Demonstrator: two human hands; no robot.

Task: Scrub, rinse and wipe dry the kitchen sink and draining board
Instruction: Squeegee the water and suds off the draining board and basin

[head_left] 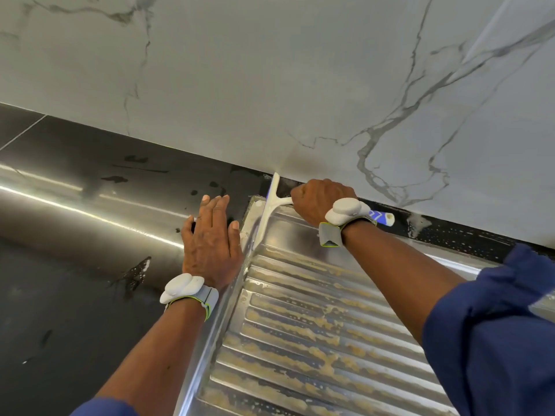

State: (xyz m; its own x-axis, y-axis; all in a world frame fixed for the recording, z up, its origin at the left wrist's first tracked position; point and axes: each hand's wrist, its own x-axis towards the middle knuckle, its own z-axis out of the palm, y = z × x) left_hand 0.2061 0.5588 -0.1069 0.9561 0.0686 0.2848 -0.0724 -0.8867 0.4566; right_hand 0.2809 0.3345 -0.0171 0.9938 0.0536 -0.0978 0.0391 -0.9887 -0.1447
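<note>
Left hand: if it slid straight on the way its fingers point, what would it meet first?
Probably the marble wall. The left hand lies flat on the dark countertop, fingers toward the wall; only wet countertop lies between. The squeegee in the right hand looks just off that line.

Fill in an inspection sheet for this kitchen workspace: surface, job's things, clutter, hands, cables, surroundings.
Surface: black countertop, wet patches and streaks.
Job's things: ribbed steel draining board, yellowish residue in its grooves; white squeegee at its far left corner.
Clutter: nothing seen.
Hands: left hand flat on the countertop beside the board; right hand grips the squeegee handle.
Cables: nothing seen.
Surroundings: marble-patterned wall behind.
</note>
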